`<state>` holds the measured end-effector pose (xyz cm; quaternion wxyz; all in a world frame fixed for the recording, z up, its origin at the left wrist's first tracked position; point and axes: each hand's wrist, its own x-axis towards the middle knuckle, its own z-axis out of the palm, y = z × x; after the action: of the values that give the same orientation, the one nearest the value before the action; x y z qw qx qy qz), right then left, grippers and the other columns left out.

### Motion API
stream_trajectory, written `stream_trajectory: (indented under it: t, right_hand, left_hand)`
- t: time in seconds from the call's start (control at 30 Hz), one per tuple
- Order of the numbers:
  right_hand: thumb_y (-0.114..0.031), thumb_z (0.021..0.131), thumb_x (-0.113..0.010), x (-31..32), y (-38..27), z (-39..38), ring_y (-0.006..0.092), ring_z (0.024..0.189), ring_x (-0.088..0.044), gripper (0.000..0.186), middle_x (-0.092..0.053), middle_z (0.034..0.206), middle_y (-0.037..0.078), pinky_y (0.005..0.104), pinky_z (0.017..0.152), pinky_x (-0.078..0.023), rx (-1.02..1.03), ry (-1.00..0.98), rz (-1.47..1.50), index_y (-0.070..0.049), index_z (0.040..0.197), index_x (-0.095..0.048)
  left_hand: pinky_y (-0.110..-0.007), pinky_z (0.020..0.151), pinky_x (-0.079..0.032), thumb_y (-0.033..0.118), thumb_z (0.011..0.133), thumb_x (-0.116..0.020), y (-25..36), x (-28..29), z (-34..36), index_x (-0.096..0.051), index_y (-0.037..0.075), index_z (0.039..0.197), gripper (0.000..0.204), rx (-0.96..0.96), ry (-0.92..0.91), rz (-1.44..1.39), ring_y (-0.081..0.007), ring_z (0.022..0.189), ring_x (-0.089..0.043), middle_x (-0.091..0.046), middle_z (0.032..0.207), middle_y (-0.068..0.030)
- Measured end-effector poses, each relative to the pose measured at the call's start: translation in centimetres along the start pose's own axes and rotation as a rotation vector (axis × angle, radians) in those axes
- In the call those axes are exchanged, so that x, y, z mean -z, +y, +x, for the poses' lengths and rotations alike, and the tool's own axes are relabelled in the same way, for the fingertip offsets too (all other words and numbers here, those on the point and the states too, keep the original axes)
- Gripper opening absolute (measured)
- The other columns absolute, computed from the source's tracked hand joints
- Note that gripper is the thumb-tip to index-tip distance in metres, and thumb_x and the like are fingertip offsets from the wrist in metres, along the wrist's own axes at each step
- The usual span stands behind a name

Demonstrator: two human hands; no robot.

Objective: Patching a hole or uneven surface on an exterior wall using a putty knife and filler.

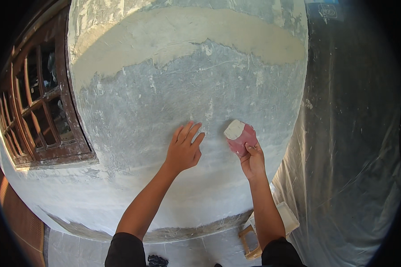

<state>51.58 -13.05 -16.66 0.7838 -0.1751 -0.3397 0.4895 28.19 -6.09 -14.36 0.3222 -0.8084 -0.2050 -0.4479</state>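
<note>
My right hand [253, 159] grips a flat pink putty spreader [240, 141], thumb on its near face. A thick lump of off-white putty [234, 129] covers the spreader's upper left corner. Both are held in front of the grey wall [156, 107], close to its surface. To the left, my left hand [184, 149] is empty, its fingers spread and their tips at or very near the wall; whether they touch it I cannot tell. Higher up, a broad beige band of putty [187, 31] arches across the wall with a ragged lower edge.
A brown wooden window [40, 100] with small panes is set at the left. Clear plastic sheeting [343, 147] hangs along the right. Below my right forearm stand a small wooden stool [250, 253] and a whitish container [288, 218]. A dark crumpled item [157, 260] lies on the tiled floor [187, 251].
</note>
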Motion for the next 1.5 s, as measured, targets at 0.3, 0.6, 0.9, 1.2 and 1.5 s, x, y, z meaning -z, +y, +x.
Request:
stream_trajectory:
  t: [0.3,0.6,0.9,1.2,1.5]
  right_hand:
    - [0.003,0.1,-0.044,-6.6,-2.7,4.1,0.0196,0.118,-0.059,0.033,-0.056,0.132,0.011,0.0366,0.1,-0.052,0.113,-0.091,0.033,-0.002,0.133,-0.047]
    - [-0.001,0.101,-0.047,-10.2,-3.1,7.5,0.0136,0.112,-0.059,0.029,-0.061,0.122,0.009,0.0317,0.095,-0.05,0.294,-0.192,-0.157,0.0,0.129,-0.051]
    - [0.0,0.1,-0.049,-15.5,-3.5,9.0,0.0173,0.105,-0.063,0.032,-0.066,0.119,0.014,0.0309,0.091,-0.048,0.838,-0.191,-0.615,0.002,0.131,-0.055]
    - [0.015,0.083,-0.053,-17.0,-2.5,11.7,0.0361,0.121,-0.06,0.046,-0.064,0.125,0.02,0.0421,0.101,-0.049,1.514,-0.232,-1.103,0.001,0.126,-0.061]
    - [0.014,0.077,-0.058,-16.9,1.8,13.2,0.0375,0.127,-0.054,0.051,-0.06,0.132,0.02,0.0494,0.105,-0.046,1.696,-0.166,-1.32,0.002,0.126,-0.062]
  left_hand:
    - [-0.05,0.108,-0.032,0.009,0.075,-0.06,-5.3,3.5,6.2,-0.054,0.005,0.122,0.048,-0.023,0.112,0.226,-0.0357,0.134,-0.041,-0.049,0.139,-0.0159]
    - [-0.05,0.107,-0.031,0.014,0.08,-0.059,-9.2,4.8,10.6,-0.047,0.007,0.126,0.048,-0.11,0.236,0.287,-0.0374,0.133,-0.041,-0.049,0.139,-0.0161]
    - [-0.052,0.11,-0.028,0.018,0.085,-0.058,-12.4,4.9,12.2,-0.048,0.012,0.12,0.037,-0.225,0.333,0.339,-0.0372,0.135,-0.04,-0.048,0.141,-0.0155]
    - [-0.051,0.11,-0.027,0.018,0.083,-0.06,-12.4,4.2,11.6,-0.047,0.014,0.114,0.034,-0.238,0.426,0.268,-0.0368,0.135,-0.041,-0.05,0.141,-0.0148]
    - [-0.051,0.11,-0.027,0.021,0.084,-0.06,-12.9,3.9,11.6,-0.045,0.015,0.114,0.034,-0.219,0.478,0.212,-0.0377,0.135,-0.041,-0.05,0.141,-0.0155]
